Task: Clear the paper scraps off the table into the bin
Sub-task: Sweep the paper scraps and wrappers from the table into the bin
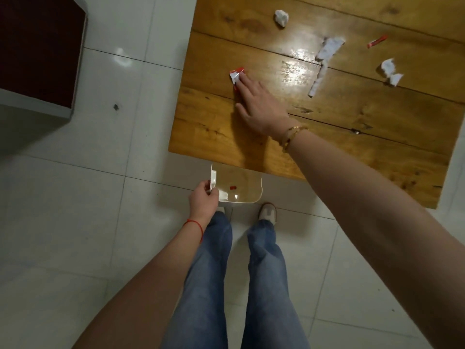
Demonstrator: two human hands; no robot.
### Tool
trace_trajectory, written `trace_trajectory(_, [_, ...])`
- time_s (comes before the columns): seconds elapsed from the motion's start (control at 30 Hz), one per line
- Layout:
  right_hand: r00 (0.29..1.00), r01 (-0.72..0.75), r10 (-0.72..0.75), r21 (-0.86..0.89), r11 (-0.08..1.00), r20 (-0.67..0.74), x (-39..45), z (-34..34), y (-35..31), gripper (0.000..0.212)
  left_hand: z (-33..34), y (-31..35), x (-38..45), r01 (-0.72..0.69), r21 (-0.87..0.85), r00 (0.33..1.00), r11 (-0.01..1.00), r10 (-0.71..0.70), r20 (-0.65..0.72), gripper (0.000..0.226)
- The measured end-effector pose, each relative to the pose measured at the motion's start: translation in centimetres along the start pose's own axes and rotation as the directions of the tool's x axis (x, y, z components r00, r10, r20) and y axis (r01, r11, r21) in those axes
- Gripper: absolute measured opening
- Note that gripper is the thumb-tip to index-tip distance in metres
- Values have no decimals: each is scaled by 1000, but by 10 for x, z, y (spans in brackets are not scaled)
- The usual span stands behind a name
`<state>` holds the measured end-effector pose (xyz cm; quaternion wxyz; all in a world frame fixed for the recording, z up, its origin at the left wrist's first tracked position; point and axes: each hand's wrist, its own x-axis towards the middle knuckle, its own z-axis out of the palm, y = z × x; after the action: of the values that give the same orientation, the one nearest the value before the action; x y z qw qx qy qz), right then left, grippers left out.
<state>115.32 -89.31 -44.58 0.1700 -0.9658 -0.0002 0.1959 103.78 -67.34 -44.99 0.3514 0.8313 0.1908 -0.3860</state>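
Right hand arm outstretched, palm down, fingers flat, extended, tips on red-white scrap on worktop. Left hand fingers pinching bin rim below worktop edge.

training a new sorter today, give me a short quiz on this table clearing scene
1. True or false: the bin stands on the table.
2. Which hand touches the red and white scrap? A) left hand B) right hand C) neither
3. Fill in: the left hand holds the bin by its ____.

Key
1. False: it is held below the table's near edge, over the floor.
2. B: the right hand lies flat with its fingertips on the scrap.
3. Rim, at its left side; a small red piece already lies inside.
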Motion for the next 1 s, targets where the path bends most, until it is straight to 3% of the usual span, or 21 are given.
trace_trajectory(0.13, [998, 66, -66, -12, 998, -23, -42, 22, -13, 58, -6, -1, 3, 7, 7, 999, 1000, -7, 39, 29])
trace_trajectory(0.3, [970, 219, -223, 50, 974, 98, -125, 66, -36, 57, -8, -1, -7, 13, 27, 999, 1000, -14, 53, 26])
trace_trajectory(0.4, [969, 215, -226, 106, 971, 98, -162, 83, -51, 53, -10, -4, -19, 23, 49, 998, 999, -26, 58, 27])
trace_trajectory(0.63, [989, -98, 129, 338, 936, -69, -216, 71, -71, 50, -24, -3, -57, 38, 106, 998, 994, -43, 48, 31])
trace_trajectory(0.8, [880, -291, 440, 528, 798, -180, -266, 34, -85, 47, -43, 18, -103, -55, 145, 997, 988, 45, 66, 28])
trace_trajectory(1.0, [745, -371, 628, 642, 671, -226, -336, 0, -91, 46, -53, 54, -164, -223, 184, 968, 957, 195, 156, 30])
